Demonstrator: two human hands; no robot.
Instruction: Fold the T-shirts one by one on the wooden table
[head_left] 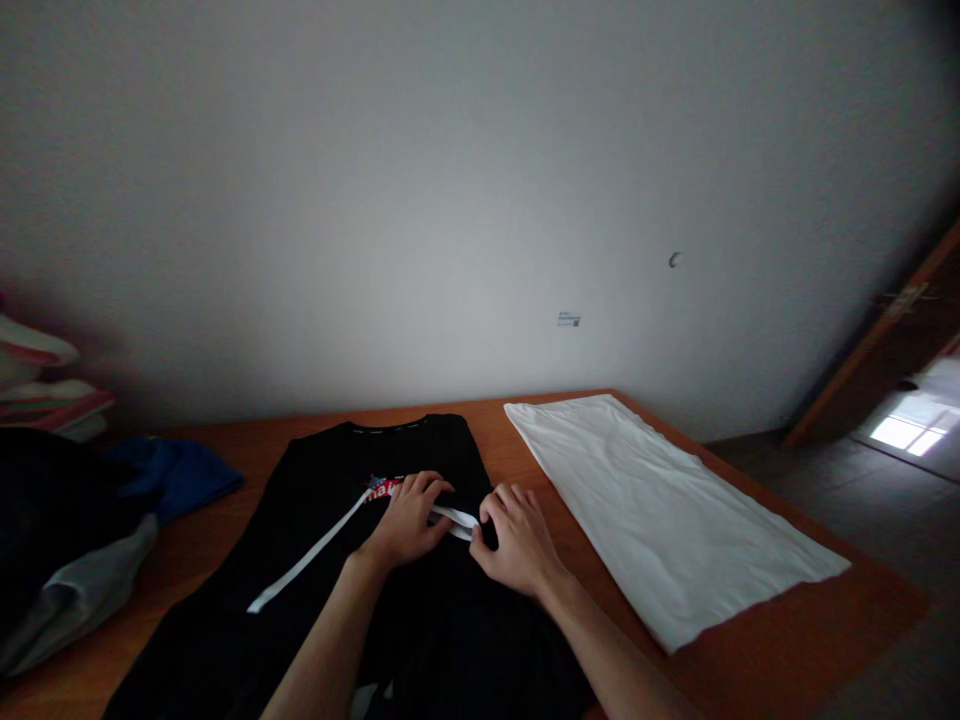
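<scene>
1. Head view: A person's two hands worked a white band point(459, 518) above a black shirt point(330, 480) spread across a wooden table point(525, 470).
2. The left hand point(409, 518) had its grip closed on the band, fingers curled over the shirt's red print point(386, 488); the right hand point(517, 535) pinched the band's looped end between thumb and fingers.
3. A straight white strip point(309, 553) slanted over the shirt at left; whether it joined the band could not be told.
4. A white cloth point(667, 510) lay right, a blue cloth point(176, 478) left.
</scene>
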